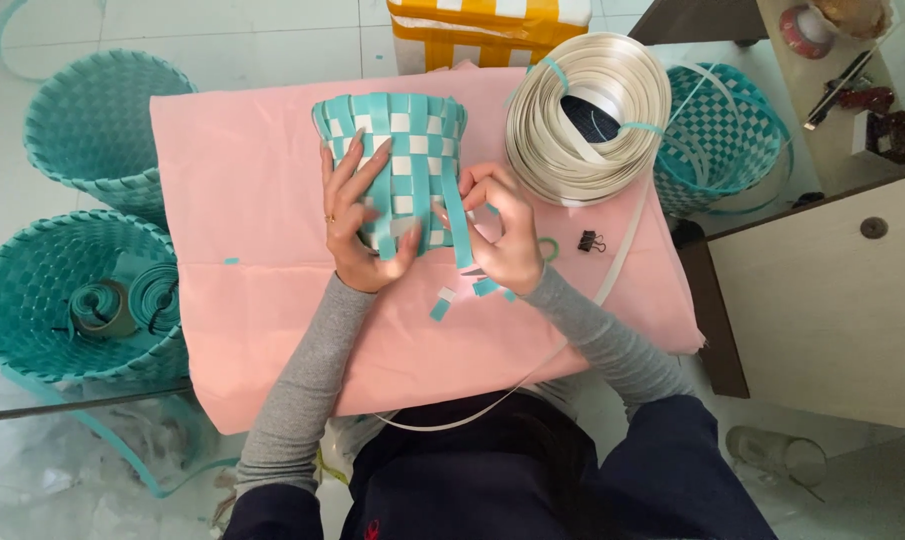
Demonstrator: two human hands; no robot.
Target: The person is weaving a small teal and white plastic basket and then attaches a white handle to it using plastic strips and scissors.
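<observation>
**Two hands on one half-woven basket**

One small teal-and-white basket (pixel 397 160) lies on the pink cloth (pixel 242 200), between both hands. The left hand (pixel 357 225) grips its side, fingers spread. The right hand (pixel 502 230) pinches a teal strip (pixel 457 225), probably the basket's own. Nearby: three finished teal baskets, one white strip coil (pixel 587 115), one binder clip (pixel 590 241).

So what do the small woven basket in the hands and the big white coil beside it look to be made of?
Small woven basket: flat teal and white strips, probably plastic strapping, smooth with a slight sheen. White coil: the same kind of flat band, glossy cream-white, wound in stiff loops, so likely plastic too.
</observation>
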